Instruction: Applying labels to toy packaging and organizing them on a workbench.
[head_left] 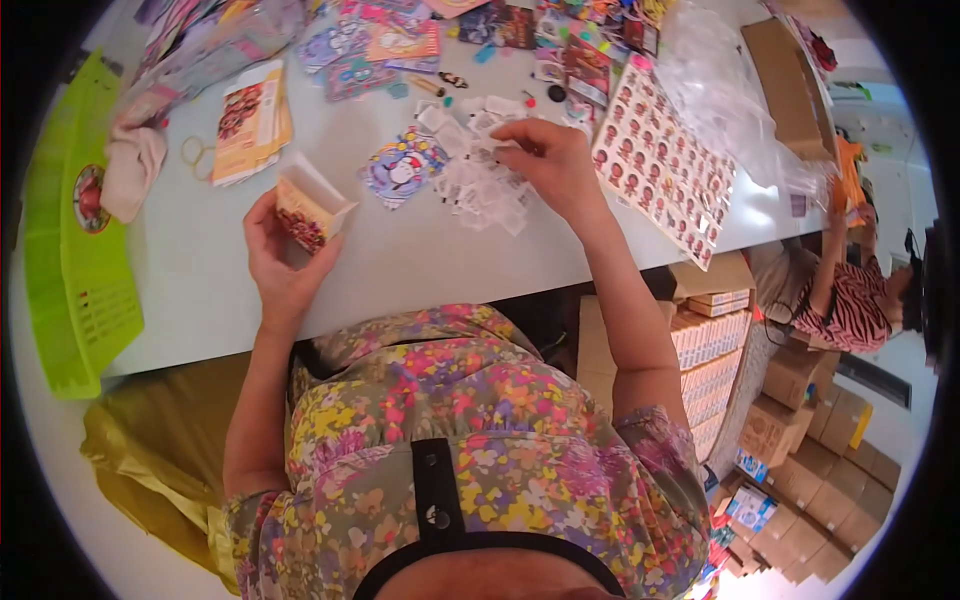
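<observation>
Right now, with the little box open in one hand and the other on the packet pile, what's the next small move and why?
Probably pinch one small clear packet with the right hand and carry it to the open box. The left hand holds that box with its opening up, and the right fingertips already rest on the pile.

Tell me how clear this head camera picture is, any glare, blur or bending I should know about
Head view: strong fisheye bending, so the white table edge curves and the corners are black. Lighting is bright and even, with washed-out glare on the clear plastic bags at upper right. The left hand holding the small open box and the right hand look sharp; detail smears toward the rim.
</observation>
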